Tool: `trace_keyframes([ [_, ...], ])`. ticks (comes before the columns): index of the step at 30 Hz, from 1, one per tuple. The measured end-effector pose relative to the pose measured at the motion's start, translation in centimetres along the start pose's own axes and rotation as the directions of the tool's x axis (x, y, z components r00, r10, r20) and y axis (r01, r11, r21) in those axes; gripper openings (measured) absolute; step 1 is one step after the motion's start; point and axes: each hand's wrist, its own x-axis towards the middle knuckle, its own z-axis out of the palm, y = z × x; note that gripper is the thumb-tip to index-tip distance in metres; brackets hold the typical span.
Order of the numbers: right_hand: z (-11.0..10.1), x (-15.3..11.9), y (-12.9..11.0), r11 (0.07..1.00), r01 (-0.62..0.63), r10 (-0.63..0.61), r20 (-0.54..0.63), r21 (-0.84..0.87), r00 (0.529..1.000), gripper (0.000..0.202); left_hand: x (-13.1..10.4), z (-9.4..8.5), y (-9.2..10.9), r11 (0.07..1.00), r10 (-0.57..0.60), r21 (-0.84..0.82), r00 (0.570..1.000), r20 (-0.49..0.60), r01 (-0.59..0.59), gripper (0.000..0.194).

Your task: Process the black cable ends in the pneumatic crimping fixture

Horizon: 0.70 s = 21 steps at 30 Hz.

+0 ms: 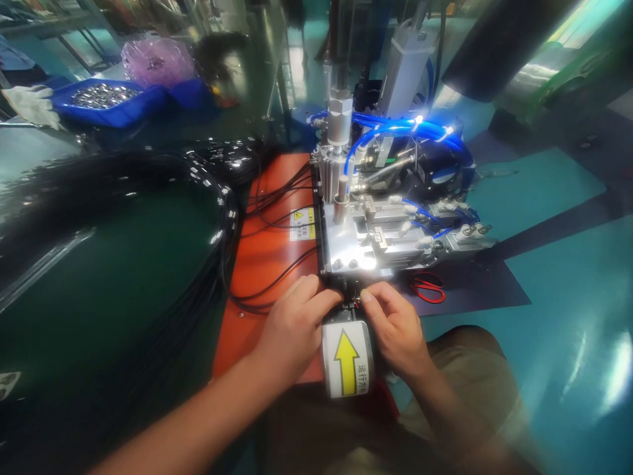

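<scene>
machine just beside bare fingers

Shiny bare-metal machine plate, smooth orange base, glossy blue plastic tubing, matt khaki cloth legwear.

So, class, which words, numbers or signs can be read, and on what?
"运行方" (rest out of sight), with yellow arrow: white label, near end of machine.
Warning triangle: sticker on orange panel; small print unreadable.
Pale tag, far left: too blurred.
</scene>
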Motion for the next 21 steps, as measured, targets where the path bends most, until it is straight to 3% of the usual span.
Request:
trace_keyframes([
  [21, 0.09, -0.09, 0.12, 1.000, 0.013, -0.013, 0.004, 0.026, 1.000, 0.027, 0.01, 0.16, -0.01, 1.000, -0.001, 0.010, 1.000, -0.010, 0.001, 0.026],
])
